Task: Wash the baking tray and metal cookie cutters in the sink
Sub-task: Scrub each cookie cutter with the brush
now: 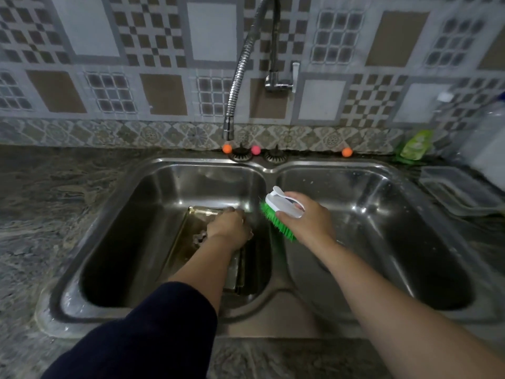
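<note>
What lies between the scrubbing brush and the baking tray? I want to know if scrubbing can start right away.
Mostly nothing: the brush, held in the right hand, hangs over the sink divider beside the tray in the left basin. The left hand rests on the tray's middle, covering part of it; a cookie cutter lies there too.

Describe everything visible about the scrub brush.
The brush has a white plastic back with a loop handle and bright green bristles. The right hand grips it by the handle, tilted, bristles facing down and left. It hangs in the air over the divider between the two basins of the sink, touching nothing else.
</note>
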{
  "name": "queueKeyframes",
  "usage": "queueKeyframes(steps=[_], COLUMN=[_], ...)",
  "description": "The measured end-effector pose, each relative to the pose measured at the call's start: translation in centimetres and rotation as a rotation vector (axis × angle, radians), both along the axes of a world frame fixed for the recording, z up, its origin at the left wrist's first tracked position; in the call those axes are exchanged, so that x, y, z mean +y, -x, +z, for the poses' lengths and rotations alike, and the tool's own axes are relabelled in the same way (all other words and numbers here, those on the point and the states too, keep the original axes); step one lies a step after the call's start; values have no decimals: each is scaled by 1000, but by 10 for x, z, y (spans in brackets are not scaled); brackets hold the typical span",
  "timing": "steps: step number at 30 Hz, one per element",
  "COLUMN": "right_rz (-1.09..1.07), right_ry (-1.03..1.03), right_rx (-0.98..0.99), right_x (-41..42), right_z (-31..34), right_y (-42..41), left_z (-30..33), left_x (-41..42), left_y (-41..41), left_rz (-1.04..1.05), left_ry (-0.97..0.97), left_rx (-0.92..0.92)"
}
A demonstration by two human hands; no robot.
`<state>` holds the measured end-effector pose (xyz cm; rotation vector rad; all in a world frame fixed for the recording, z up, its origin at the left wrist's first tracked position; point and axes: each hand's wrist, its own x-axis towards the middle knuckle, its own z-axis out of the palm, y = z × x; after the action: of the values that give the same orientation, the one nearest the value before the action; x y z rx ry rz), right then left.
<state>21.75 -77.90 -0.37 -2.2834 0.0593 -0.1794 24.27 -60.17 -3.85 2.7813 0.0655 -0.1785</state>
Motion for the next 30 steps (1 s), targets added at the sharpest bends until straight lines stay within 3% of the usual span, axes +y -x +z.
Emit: queueKeyframes(steps=[12,15,20,24,30], right_rz=[-301,-349,-408,-419,-297], right_ry=[49,52,107,196,318], right_rx=[19,8,28,45,53], right_x=[-205,-263,-349,-387,-394], right_z=[11,13,5,-9,-27], right_y=[37,48,53,56,63], left_z=[14,13,10,4,1], left_x=[-221,-290,-389,-429,-445], left_y=[-1,10,29,37,43], left_rz=[-310,-385,-514,-516,-508], left_ry=[79,154,122,88,-114], left_rx=[-50,-21,18,68,110])
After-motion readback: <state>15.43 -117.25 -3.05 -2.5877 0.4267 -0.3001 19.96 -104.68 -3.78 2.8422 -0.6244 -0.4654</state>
